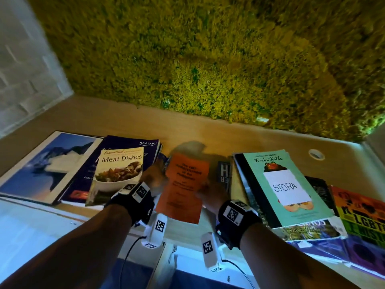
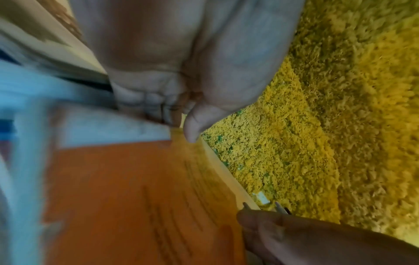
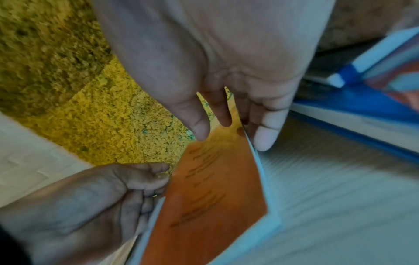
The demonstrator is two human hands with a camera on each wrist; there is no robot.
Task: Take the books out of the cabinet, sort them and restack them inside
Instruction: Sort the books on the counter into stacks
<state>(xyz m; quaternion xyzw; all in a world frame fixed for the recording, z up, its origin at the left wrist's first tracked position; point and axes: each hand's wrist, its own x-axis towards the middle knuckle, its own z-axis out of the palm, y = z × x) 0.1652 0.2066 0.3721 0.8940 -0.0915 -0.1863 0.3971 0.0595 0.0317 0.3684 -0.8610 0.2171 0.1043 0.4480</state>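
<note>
A thin orange booklet [image 1: 185, 184] with dark print is held tilted just above the wooden top [image 1: 125, 119], between both hands. My left hand [image 1: 153, 177] grips its left edge, thumb on the cover [image 2: 136, 197] and fingers curled under. Along the right edge my right hand [image 1: 205, 195] pinches it, thumb on top [image 3: 199, 125] and fingers behind the orange cover [image 3: 215, 197]. Both wrist views are blurred. Left of the booklet lies a Meat Dishes cookbook [image 1: 116, 176] on a dark Kaplan book [image 1: 133, 147]. A green Frida Kahlo book [image 1: 281, 184] tops a pile on the right.
A large blue landscape book [image 1: 48, 163] lies far left. A black book [image 1: 224, 174] stands between the booklet and the right pile, with a colourful LGBT history book [image 1: 362, 213] at the far right. A moss wall [image 1: 198, 59] rises behind. A round cable hole [image 1: 316, 154] sits back right.
</note>
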